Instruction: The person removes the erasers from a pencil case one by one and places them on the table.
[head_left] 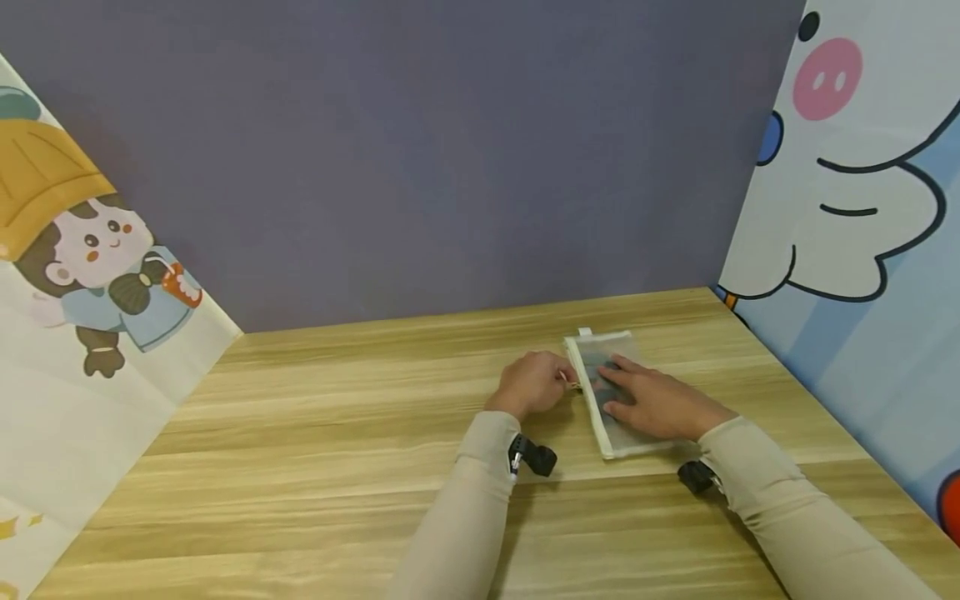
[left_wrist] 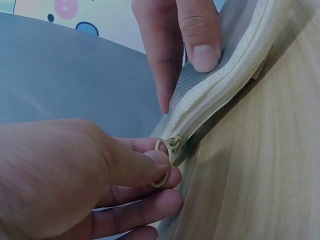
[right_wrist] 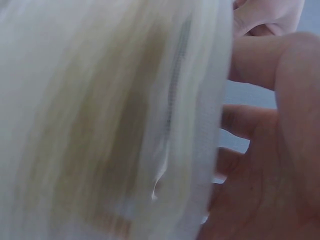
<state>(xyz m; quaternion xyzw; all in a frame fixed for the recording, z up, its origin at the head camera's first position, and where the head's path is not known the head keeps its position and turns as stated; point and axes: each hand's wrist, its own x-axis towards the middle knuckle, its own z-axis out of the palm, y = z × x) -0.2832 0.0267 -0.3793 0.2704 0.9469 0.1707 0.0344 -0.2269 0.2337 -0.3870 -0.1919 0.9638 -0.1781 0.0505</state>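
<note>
Fingers, left hand: curled in a pinch, thumb and fingers with no gap, on the ring of a zip pull; the ring presumably gives a surer purchase than the small slider it hangs from

Fingers, right hand: spread and nearly straight, laid over the pouch without curling round it; they seem placed to steady the thin fabric against any tug from the left

Pouch, one, mesh, pale-edged: on the tabletop, right of centre, under the right hand, zip edge turned toward the left hand, likely so the two hands can work against each other; a darker patch shows at the mesh, contents, if any, cannot be told

Zip, cream: along the pouch's left edge, bowed near the right thumb, the fabric being soft; whether the teeth are joined, cannot be told

Tab, white: at the pouch's far end

Wrist devices, black, two: one at each cuff, the left and the right

Sleeves, beige, two: left, right, reaching to the wrists

Panel, grey: upright behind the tabletop, cartoon-printed boards to either side
</note>
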